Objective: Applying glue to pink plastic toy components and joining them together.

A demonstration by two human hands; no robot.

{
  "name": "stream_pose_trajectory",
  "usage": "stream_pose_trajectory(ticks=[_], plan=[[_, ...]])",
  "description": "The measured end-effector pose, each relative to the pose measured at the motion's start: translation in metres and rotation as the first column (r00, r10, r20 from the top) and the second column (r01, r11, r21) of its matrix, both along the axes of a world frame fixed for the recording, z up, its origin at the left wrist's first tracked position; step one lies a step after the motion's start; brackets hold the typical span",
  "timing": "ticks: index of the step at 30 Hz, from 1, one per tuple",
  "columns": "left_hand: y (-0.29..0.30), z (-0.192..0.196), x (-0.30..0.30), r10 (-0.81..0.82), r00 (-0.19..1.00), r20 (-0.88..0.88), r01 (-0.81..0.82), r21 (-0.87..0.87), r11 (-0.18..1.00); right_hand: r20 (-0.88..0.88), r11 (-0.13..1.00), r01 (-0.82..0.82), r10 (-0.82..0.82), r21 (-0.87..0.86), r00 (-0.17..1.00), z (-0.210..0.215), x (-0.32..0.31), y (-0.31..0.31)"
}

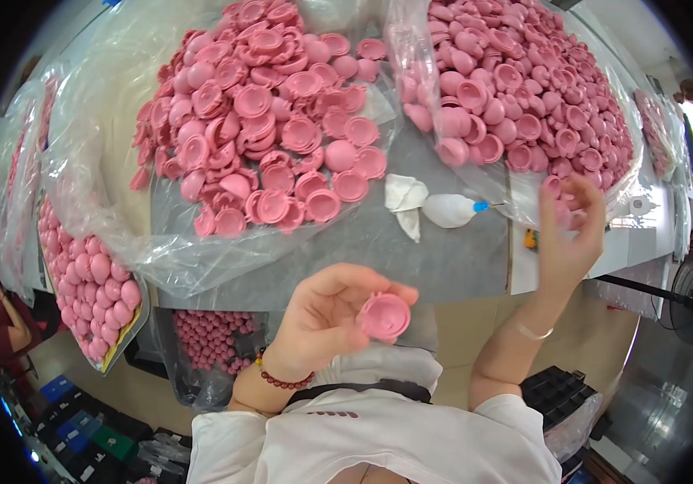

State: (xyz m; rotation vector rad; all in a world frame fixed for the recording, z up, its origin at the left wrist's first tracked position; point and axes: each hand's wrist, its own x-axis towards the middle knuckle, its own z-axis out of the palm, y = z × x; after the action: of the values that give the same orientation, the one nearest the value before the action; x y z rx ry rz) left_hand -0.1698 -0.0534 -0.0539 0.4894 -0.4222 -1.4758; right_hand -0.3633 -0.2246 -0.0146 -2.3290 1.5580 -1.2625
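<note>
Left hand (pixel 322 315) grip clamped on pink cap (pixel 384 316); right hand (pixel 568 234) grip pinches another at right heap (pixel 524 81). Keep cup upward.

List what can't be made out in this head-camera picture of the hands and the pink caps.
- Right hand, head view: motion blur hides whether its fingers pinch a cap from the right pile.
- Pink cap in the left hand: its far side is covered by the fingers.
- Squeeze bottle: contents unreadable through the white plastic.
- Bagged pink pieces under the table: too small to tell their shape.
</note>
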Motion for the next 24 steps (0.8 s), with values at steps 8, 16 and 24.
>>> stream_pose_trajectory(ticks=[8, 16, 24], plan=[[0.002, 0.001, 0.004, -0.045, 0.995, -0.092, 0.047, 0.013, 0.999, -0.108, 0.987, -0.095, 0.109, 0.132, 0.988, -0.009, -0.017, -0.021], [-0.001, 0.002, 0.004, -0.02, 0.997, -0.078, 0.023, 0.033, 0.999, 0.327, 0.782, -0.5, 0.393, 0.373, 0.859, -0.004, -0.002, 0.045], [0.003, 0.004, 0.009, 0.158, 0.934, 0.319, -0.157, -0.029, 0.987, 0.044, 0.809, -0.294, 0.316, 0.51, 0.948, -0.006, 0.003, 0.055]])
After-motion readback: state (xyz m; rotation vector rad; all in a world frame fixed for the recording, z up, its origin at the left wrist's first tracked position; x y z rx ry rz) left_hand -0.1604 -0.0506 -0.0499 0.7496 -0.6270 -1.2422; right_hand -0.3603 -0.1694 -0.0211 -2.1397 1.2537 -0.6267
